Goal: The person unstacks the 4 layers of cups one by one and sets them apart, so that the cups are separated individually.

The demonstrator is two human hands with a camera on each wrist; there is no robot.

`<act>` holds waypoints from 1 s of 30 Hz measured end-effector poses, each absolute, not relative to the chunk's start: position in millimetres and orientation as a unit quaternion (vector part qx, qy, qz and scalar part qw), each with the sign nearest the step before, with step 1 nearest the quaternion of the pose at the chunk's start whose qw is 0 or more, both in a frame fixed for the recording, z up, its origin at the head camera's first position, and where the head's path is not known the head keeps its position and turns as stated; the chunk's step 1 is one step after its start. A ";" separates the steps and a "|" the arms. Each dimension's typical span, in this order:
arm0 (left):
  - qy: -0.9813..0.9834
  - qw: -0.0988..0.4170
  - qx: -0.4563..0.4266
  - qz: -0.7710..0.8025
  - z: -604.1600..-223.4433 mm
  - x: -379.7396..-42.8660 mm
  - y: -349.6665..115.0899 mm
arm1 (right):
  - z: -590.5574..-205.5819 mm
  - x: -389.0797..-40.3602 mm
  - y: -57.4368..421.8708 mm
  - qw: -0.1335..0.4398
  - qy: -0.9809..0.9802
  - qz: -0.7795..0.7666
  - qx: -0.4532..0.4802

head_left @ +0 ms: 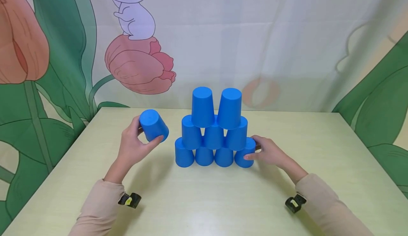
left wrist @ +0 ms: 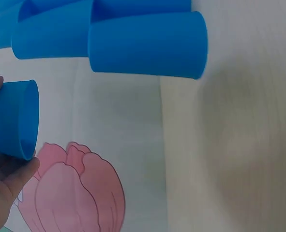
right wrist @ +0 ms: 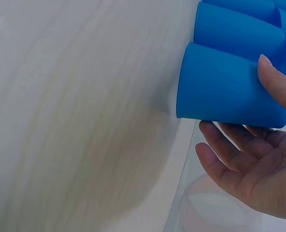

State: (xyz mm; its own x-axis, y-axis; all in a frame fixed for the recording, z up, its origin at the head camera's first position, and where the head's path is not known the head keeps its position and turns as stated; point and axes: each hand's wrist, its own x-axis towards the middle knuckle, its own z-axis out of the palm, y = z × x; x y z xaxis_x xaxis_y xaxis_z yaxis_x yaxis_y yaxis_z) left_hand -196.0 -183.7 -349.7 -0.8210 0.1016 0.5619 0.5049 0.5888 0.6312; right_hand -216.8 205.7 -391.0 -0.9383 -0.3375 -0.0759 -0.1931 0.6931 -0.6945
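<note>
Nine blue plastic cups stand upside down in a pyramid near the middle of the pale table: four at the base, three above, two on top. The middle row is partly covered by the top pair, and the base cups hide one another's flanks. A tenth blue cup is off the table, left of the pyramid and apart from it, tilted with its closed bottom up and away from the person. The left hand grasps it, thumb and fingers curled around its rim end; the mouth of the cup is hidden behind the hand in the head view, and the left wrist view cuts off all but the rim and two fingertips. The right hand is at the rightmost base cup, thumb laid on its wall and fingers curved behind it, touching it; how firmly it grips cannot be told. The printed backdrop of tulips and a white rabbit hangs behind the table.
</note>
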 end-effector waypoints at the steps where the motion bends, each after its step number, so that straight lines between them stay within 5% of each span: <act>1: -0.860 0.237 -0.173 -0.417 -351.6 -197.1 -185.2 | -391.0 -216.7 205.7 0.100 0.915 -0.364 -0.145; 30: -0.920 -0.016 -0.021 -0.392 -393.5 -243.5 -213.9 | -391.2 -216.7 205.1 0.103 0.914 -0.364 -0.148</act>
State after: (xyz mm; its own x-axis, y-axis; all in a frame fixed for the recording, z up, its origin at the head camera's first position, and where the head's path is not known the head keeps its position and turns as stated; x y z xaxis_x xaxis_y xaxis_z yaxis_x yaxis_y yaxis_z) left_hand -243.5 -213.9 -393.5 -0.9987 0.0503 -0.0129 0.0255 0.6920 0.7215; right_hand -216.7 205.1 -391.2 -0.9351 -0.3449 -0.0810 -0.1946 0.6911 -0.6961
